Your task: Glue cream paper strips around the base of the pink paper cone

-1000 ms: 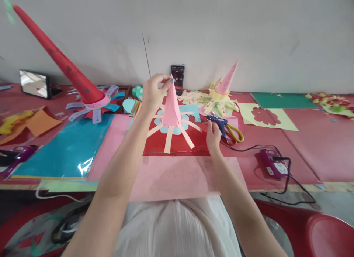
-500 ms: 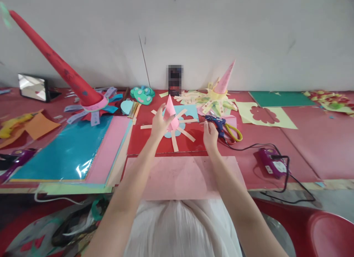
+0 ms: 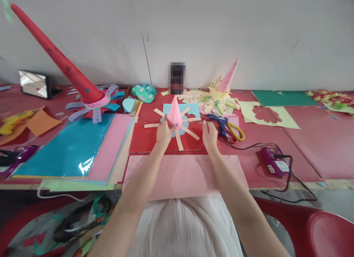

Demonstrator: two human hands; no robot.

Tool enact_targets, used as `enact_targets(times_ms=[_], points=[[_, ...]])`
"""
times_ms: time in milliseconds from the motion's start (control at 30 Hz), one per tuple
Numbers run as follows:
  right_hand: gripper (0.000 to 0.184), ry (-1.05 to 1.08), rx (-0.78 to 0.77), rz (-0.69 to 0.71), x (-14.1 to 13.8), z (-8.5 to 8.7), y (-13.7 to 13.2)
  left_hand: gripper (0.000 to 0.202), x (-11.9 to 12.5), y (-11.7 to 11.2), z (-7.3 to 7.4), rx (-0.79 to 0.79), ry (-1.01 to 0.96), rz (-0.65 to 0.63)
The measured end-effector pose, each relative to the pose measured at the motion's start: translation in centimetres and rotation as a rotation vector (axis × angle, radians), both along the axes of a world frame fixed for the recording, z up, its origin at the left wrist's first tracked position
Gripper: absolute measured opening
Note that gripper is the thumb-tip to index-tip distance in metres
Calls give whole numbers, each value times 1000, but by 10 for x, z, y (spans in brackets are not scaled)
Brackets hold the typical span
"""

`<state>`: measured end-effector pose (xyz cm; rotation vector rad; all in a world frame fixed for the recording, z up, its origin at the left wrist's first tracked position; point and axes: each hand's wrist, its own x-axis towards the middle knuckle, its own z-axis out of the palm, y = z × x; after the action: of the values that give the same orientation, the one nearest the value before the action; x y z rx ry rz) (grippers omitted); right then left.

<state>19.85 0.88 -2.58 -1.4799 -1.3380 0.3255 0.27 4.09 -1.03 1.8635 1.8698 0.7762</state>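
Note:
A pink paper cone [image 3: 174,115] stands upright over a light-blue scalloped paper piece [image 3: 184,124] with several pale strips [image 3: 190,132] fanning out from it. My left hand [image 3: 165,133] grips the cone low down, thumb in front and fingers at its left side. My right hand [image 3: 210,134] is by the outer end of a right-hand strip, fingers curled together. Whatever they may pinch is too small to make out. Just beyond it, a blue glue gun [image 3: 218,121] lies beside yellow-handled scissors [image 3: 236,132].
Pink board [image 3: 182,175] lies at the near table edge. A tall red cone [image 3: 58,59] stands left, behind blue and pink sheets [image 3: 69,148]. Another pink cone [image 3: 228,78] stands at the back. A purple power strip [image 3: 275,163] with a black cable lies right.
My left hand has moved down the cone to its lower part, and the cone has shifted slightly right. My right hand has moved a little left, away from the glue gun.

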Motion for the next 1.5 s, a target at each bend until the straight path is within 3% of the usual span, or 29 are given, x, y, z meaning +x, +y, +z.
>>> enact_targets(times_ms=[700,1100,1500], points=[[39,-14,0,14,1,-2,0,56,2,-4,1,35,105,-44],[40,-12,-7,11,2,-6,2,46,1,-1,-8,68,165,-54],[39,-26,-44,6,-1,-2,2,53,0,-4,-8,45,292,-23]])
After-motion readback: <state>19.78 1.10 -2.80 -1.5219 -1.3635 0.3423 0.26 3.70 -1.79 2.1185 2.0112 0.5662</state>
